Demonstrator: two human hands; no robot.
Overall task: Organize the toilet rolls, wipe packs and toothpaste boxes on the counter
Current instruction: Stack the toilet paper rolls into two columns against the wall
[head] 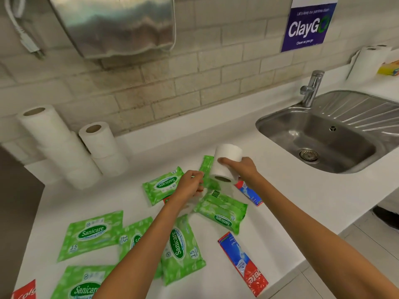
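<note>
Right hand (241,169) grips a roll (226,162) mid-frame, tilted, off the counter (172,145). Left hand (191,183) has its fingers curled at the edge of a pack (207,167); blur there, can't tell if it's actually pinching it. Risk: setting the roll off-centre on the short stack (103,147) at left could tip it into the tall stack (54,145). A loose one-hand grip could drop the roll, and it might run toward the sink (280,126) at right.
</note>
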